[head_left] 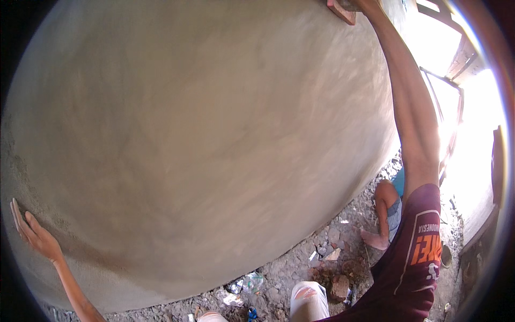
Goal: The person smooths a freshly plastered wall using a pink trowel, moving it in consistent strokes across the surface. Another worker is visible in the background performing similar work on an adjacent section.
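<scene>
A broad grey plastered wall [214, 134] fills most of the head view, smooth in the middle and rougher at the far left. At the top edge, my right hand [358, 4] is closed on a reddish block-like float [342, 13] held at the wall; the hand and the float are partly cut off by the frame. The right arm stretches far up in a dark maroon sleeve. Low on the left side, my left hand [36, 236] lies with fingers stretched out against the plaster and holds nothing.
Rubble-strewn ground [295, 263] runs along the wall's foot, with a clear plastic bottle [252, 282] and a broken brick [339, 287]. Another person's bare leg [382, 209] shows beside my right sleeve. Bright openings and a frame [450, 83] stand at the right.
</scene>
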Demonstrator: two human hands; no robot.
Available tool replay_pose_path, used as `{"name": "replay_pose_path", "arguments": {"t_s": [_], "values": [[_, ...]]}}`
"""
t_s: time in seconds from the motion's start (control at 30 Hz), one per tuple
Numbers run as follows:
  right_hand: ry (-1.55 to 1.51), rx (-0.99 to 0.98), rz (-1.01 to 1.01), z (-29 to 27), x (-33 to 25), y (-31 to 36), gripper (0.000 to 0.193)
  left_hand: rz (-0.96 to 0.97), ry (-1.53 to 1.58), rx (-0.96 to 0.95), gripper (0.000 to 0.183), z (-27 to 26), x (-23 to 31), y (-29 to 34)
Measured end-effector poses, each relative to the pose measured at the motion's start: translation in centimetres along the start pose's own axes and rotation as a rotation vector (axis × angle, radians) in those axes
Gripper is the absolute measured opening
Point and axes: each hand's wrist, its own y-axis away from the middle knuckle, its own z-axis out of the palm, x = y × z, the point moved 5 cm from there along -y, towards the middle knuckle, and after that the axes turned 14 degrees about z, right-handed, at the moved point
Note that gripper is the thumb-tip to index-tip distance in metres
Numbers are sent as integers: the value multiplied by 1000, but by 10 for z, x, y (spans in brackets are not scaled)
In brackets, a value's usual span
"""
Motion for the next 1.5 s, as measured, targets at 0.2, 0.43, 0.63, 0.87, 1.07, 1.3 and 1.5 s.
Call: {"name": "replay_pose_path", "arguments": {"t_s": [0.2,0.43,0.63,0.87,1.07,1.3,1.5], "values": [[-141,409,-287,49,13,29,33,40,-69,13,47,-20,-29,-10],[0,66,-164,34,1,56,24,44,-32,-9,47,-6,-4,-5],[-392,23,-353,25,-41,256,45,71,-26,29,44,-23,-20,-22],[97,174,-263,83,60,87,42,28,4,36,44,-2,5,-11],[-132,-178,14,37,21,137,40,21,-66,6,44,-9,4,-15],[-331,-112,-300,44,-33,315,53,51,-44,34,44,-19,-9,-25],[-227,-77,-51,50,17,151,39,39,-108,-5,45,-25,-4,-30]]}}
